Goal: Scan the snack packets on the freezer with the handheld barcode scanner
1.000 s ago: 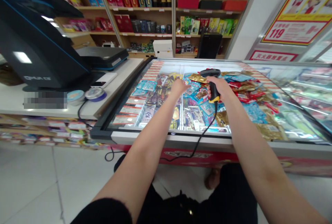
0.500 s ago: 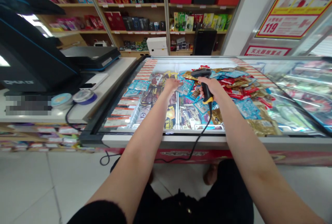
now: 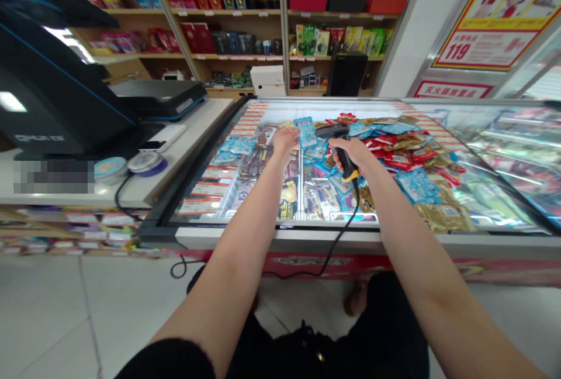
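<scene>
Pinched in my left hand [image 3: 286,140] is a small light-blue snack packet [image 3: 305,131], held up above the glass top of the freezer [image 3: 258,233]. My right hand [image 3: 350,154] is wrapped round the handle of a black and yellow barcode scanner [image 3: 346,164]. The scanner's head faces left, close to the packet, and its black cable [image 3: 346,224] hangs over the front edge. Right of the scanner lies a heap of blue, red and gold packets [image 3: 401,148]. A few more blue packets [image 3: 236,146] lie apart on the left.
A counter on the left carries a black weighing terminal [image 3: 65,98], a white phone-like device [image 3: 163,137] and two round tubs [image 3: 147,164]. Shelves of boxes and bottles [image 3: 228,13] stand behind. A black box-like tower [image 3: 347,73] rises at the freezer's far edge.
My left hand has raised the blue packet from lying low and tilted to upright, facing the scanner. The scanner has shifted slightly left and down in my right hand.
</scene>
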### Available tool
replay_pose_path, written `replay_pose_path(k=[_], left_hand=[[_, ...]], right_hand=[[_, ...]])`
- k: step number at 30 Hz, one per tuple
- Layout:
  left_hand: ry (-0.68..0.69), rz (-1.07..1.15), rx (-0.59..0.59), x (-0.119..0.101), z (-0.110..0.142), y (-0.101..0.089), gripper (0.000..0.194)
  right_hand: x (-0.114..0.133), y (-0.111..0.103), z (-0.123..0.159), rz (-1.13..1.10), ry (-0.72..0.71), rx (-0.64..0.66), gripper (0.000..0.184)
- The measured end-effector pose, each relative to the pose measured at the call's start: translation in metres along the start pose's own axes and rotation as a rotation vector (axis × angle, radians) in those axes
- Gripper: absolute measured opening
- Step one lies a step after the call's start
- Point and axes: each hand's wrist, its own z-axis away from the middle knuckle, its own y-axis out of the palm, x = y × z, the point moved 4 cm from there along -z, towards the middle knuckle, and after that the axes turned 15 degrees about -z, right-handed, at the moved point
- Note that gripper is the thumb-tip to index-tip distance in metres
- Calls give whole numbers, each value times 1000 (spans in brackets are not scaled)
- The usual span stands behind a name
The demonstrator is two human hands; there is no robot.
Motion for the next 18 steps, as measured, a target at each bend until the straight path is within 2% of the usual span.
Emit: replay_pose_path(k=[11,18], left_hand=[[11,76,9,1,-3,-3,18],[-3,76,0,1,-2,-3,22]], right_hand=[[-1,-2,2,85,35,-7,33],[-2,1,2,57,40,7,26]])
